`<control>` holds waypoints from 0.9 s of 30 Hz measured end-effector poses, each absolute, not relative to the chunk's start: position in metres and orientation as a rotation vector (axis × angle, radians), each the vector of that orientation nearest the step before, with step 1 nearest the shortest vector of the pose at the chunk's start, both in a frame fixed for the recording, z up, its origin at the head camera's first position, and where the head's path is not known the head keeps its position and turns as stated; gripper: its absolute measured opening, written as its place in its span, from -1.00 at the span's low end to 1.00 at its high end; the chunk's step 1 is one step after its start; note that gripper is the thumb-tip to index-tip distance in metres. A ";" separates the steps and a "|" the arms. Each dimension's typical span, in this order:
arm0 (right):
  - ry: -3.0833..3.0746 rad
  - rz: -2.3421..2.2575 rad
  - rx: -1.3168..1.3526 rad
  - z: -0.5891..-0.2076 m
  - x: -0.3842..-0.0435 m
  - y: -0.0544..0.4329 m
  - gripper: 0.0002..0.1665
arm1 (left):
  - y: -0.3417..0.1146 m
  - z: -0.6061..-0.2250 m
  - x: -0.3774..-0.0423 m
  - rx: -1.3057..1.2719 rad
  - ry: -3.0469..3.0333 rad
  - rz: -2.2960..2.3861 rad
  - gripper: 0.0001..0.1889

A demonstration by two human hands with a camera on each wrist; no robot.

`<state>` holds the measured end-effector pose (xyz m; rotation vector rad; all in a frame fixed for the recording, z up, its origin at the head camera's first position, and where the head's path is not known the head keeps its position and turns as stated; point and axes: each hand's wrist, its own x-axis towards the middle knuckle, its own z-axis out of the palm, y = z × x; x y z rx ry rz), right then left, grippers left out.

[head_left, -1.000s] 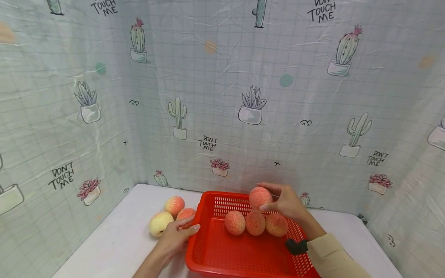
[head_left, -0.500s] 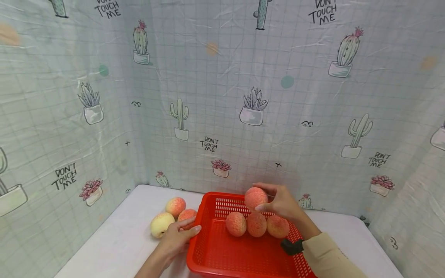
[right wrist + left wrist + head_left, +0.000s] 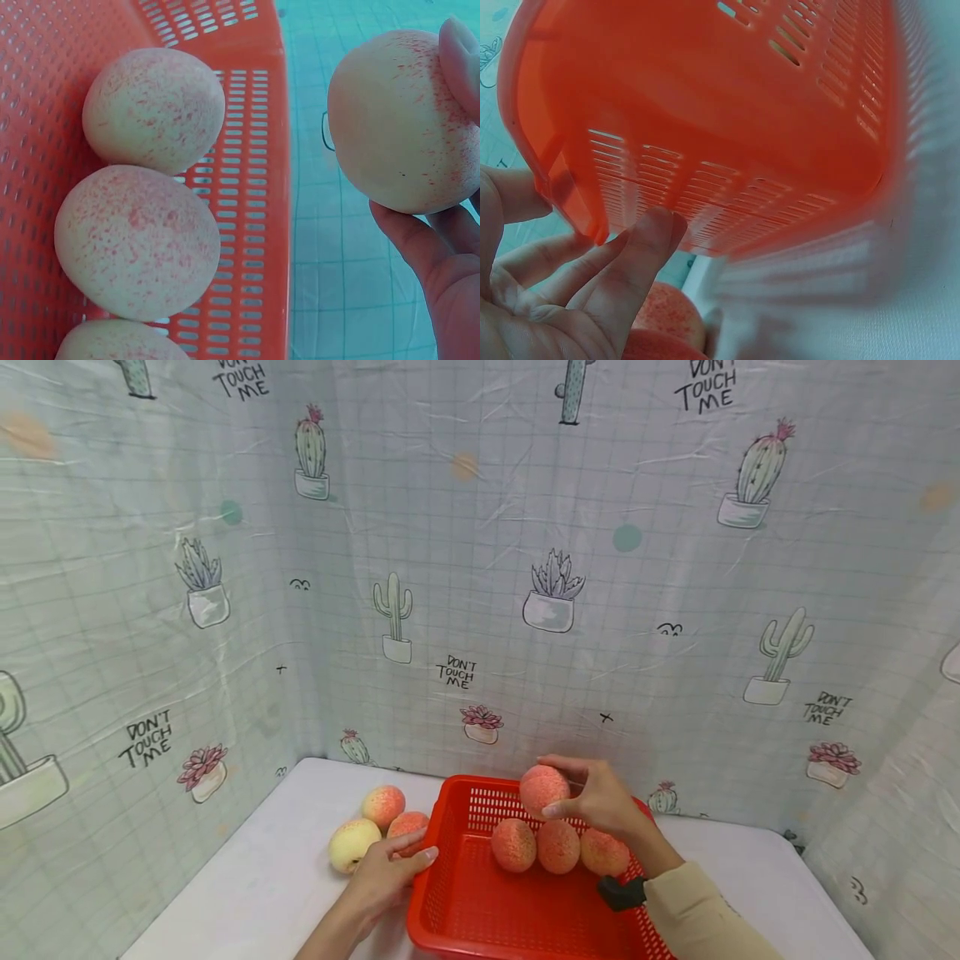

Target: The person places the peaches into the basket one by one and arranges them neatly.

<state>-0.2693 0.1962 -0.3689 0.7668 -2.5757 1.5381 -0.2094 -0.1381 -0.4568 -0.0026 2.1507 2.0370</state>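
My right hand (image 3: 600,795) grips a pink peach (image 3: 544,792) above the far side of the red plastic basket (image 3: 510,914). In the right wrist view, fingers and thumb curl round that peach (image 3: 397,120), its pale yellow side showing. Three more peaches sit in a row inside the basket: a left one (image 3: 513,845), a middle one (image 3: 558,847) and a right one (image 3: 604,852), partly behind my right forearm. At the basket's left rim, my left hand (image 3: 382,872) holds on with thumb and fingers. The left wrist view shows those fingers (image 3: 641,251) against the slotted wall.
Left of the basket, a pale yellow peach (image 3: 354,846), a yellow-pink peach (image 3: 384,806) and a pink peach (image 3: 408,827) lie on the white table (image 3: 247,885). A cactus-print sheet (image 3: 480,568) hangs behind the table and along its sides.
My right hand has moved a little to the left with its peach, still over the far side of the basket. The left hand keeps its hold on the rim.
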 end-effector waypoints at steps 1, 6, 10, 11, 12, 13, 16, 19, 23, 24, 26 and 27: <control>-2.579 1.541 0.766 -0.369 -0.269 0.195 -0.19 | -0.138 -0.456 -0.209 0.003 2.150 2.033 -0.22; -2.579 1.539 0.781 -0.369 -0.270 0.189 -0.20 | -0.139 -0.455 -0.207 0.008 2.155 2.020 -0.20; -2.566 1.545 0.810 -0.369 -0.271 0.184 -0.19 | -0.138 -0.455 -0.208 -0.006 2.158 2.030 -0.21; -2.569 1.545 0.811 -0.369 -0.272 0.183 -0.19 | -0.138 -0.455 -0.208 -0.010 2.159 2.028 -0.21; -2.572 1.546 0.810 -0.369 -0.272 0.182 -0.19 | -0.138 -0.455 -0.208 -0.011 2.160 2.028 -0.22; -2.576 1.545 0.807 -0.369 -0.272 0.181 -0.19 | -0.138 -0.455 -0.208 -0.011 2.160 2.027 -0.22; -2.582 1.532 0.815 -0.369 -0.272 0.179 -0.19 | -0.137 -0.454 -0.208 -0.006 2.158 2.022 -0.21; -2.581 1.531 0.824 -0.368 -0.273 0.176 -0.18 | -0.137 -0.454 -0.207 0.012 2.154 2.028 -0.21; -2.573 1.590 0.836 -0.366 -0.272 0.171 -0.17 | -0.138 -0.454 -0.207 0.030 2.159 2.038 -0.22; -2.568 1.609 0.839 -0.366 -0.272 0.170 -0.17 | -0.138 -0.455 -0.207 0.032 2.158 2.039 -0.23; -2.565 1.627 0.840 -0.367 -0.272 0.167 -0.18 | -0.138 -0.455 -0.207 0.032 2.160 2.039 -0.23; -2.565 1.623 0.841 -0.367 -0.272 0.165 -0.18 | -0.138 -0.455 -0.207 0.032 2.161 2.037 -0.23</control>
